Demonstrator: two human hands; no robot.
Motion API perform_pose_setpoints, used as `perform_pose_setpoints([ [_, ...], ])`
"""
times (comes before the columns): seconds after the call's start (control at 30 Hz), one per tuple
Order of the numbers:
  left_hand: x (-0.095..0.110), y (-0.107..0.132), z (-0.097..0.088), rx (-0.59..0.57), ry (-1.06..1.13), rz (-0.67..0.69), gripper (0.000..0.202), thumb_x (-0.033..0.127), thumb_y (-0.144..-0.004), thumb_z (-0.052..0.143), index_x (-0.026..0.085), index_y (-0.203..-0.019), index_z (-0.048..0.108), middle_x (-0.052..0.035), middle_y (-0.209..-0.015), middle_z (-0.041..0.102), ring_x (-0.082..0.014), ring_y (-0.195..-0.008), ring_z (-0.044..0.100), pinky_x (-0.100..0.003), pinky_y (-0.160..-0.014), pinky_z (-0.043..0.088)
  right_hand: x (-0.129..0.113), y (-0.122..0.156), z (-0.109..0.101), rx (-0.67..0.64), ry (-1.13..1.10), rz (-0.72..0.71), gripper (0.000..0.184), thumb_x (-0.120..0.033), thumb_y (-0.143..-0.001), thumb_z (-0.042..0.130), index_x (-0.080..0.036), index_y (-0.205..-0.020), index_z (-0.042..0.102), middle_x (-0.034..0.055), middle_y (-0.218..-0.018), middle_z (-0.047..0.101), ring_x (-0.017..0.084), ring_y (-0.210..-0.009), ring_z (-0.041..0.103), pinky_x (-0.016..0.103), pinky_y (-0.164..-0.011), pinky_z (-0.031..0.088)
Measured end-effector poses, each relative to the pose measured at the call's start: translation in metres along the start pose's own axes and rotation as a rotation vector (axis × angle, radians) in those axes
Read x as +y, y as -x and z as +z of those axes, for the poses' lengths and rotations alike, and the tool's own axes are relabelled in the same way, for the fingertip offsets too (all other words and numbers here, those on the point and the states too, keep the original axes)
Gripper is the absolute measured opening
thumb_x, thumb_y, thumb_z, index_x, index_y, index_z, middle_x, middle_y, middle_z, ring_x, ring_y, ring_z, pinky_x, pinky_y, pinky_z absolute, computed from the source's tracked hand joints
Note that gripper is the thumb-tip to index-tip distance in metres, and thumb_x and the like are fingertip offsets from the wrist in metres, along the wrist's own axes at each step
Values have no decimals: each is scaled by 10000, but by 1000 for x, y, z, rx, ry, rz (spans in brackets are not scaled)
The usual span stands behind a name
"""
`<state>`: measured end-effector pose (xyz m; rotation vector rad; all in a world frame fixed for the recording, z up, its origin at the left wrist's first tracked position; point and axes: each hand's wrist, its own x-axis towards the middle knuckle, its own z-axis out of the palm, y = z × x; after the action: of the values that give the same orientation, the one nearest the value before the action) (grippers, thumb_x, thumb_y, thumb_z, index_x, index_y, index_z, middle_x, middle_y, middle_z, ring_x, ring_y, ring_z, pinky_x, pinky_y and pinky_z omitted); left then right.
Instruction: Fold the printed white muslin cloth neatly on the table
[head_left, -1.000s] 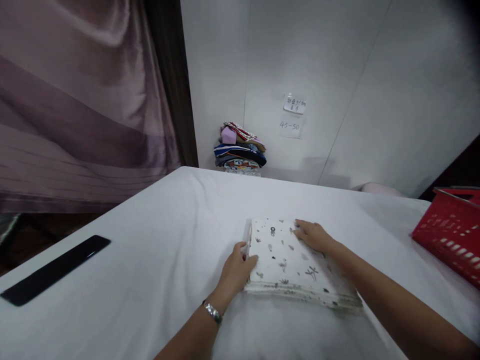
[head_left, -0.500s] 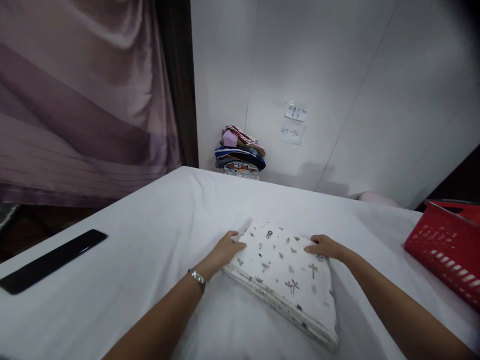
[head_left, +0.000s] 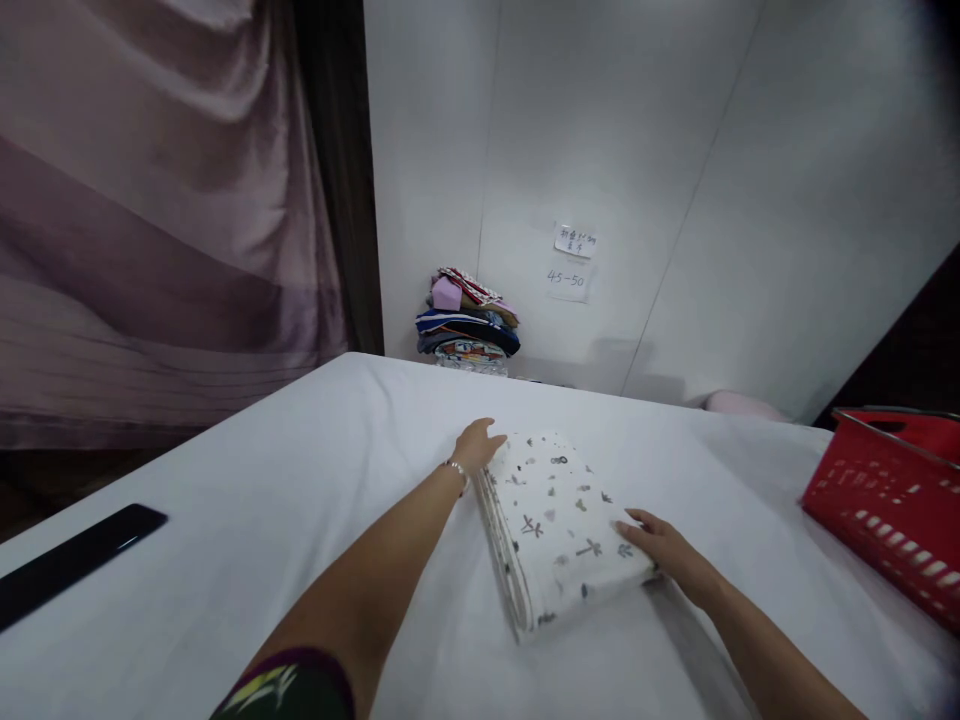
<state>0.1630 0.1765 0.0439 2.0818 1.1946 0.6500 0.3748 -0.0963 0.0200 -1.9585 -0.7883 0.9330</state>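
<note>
A white cloth (head_left: pixel 559 530) printed with small palm trees and leaves lies folded in several layers on the white-covered surface in front of me. My left hand (head_left: pixel 478 447) holds its far left corner, the thumb on top and the other fingers at the edge. On the opposite side, my right hand (head_left: pixel 664 545) grips the right edge near the near corner, fingers lying over the printed top. Part of its grip underneath is hidden. The layered fold of the cloth faces left and towards me. A metal bracelet (head_left: pixel 457 472) circles my left wrist.
A red plastic basket (head_left: pixel 877 500) stands at the right. A flat black object (head_left: pixel 82 560) lies at the left. Behind the far edge of the white sheet (head_left: pixel 360 450), a stack of folded clothes (head_left: pixel 469 325) rests against the wall. Handwritten papers (head_left: pixel 570 265) hang there.
Both hands have turned the folded cloth clockwise, so its layered edge now faces left. My left hand moved farther away and my right hand came slightly nearer. The view shifted a little.
</note>
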Motion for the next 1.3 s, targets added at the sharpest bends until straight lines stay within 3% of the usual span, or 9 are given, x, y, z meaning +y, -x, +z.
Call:
perform_pose_setpoints([
  [0.1,-21,35,7,136,7,9,342,318,-813,490,162,-1112,547,-93,-1240,513,-203,-1159,454,-285,-948,345,3,3,-1,-21,-47,-6,656,-584,-706,584,-196,-1228,501,85,-1200,579,229,-1035,569,274,-820,454],
  [0.2,-35,69,10,259,119,-50,291,351,-801,485,163,-999,586,-80,-1064,585,-181,-915,562,-291,-817,423,1,4,-2,-44,-50,2,639,-594,-724,554,-212,-1233,500,73,-1197,585,238,-1028,572,286,-794,465],
  [0.37,-35,98,23,171,237,-83,192,349,-773,509,185,-803,604,-30,-822,631,-161,-750,569,-279,-707,424,4,-2,-6,-44,39,-41,580,-594,-740,516,-196,-1158,567,69,-1124,628,239,-989,588,289,-785,466],
  [0.5,-28,100,27,157,170,-89,189,360,-773,520,187,-795,593,-22,-815,629,-151,-740,565,-262,-668,403,-3,-3,-2,236,324,-156,544,-548,-690,573,-177,-1085,617,89,-1040,651,259,-868,602,333,-749,456],
  [0.57,-26,100,25,141,125,-93,183,361,-779,517,190,-793,583,-17,-823,626,-146,-745,562,-256,-661,396,-19,3,11,304,370,-265,477,-513,-702,569,-206,-1063,628,75,-1044,647,245,-842,596,323,-726,450],
  [0.7,-27,101,21,102,99,-83,168,347,-800,502,202,-826,583,-8,-851,621,-142,-773,558,-251,-679,394,-69,11,65,-53,260,-458,343,-468,-794,480,-223,-962,652,29,-791,670,182,-682,581,267,-588,419],
  [0.87,-33,100,21,99,97,-12,165,314,-816,490,214,-890,598,-9,-913,614,-139,-809,552,-247,-709,391,-114,-12,133,-140,453,-591,224,-334,-808,473,-198,-841,648,18,-715,645,146,-623,545,250,-589,370],
  [1.03,-38,96,21,85,29,7,143,229,-822,460,203,-825,601,-12,-868,603,-135,-788,537,-245,-693,376,-114,-36,163,-72,686,-528,219,-336,-789,510,-181,-898,620,50,-751,648,173,-709,562,244,-592,323],
  [1.3,-38,92,23,88,6,-23,163,236,-821,476,200,-772,627,-14,-831,604,-130,-764,536,-237,-679,366,-95,-35,168,-57,714,-524,235,-294,-785,521,-175,-976,590,49,-794,642,152,-672,541,234,-575,305],
])
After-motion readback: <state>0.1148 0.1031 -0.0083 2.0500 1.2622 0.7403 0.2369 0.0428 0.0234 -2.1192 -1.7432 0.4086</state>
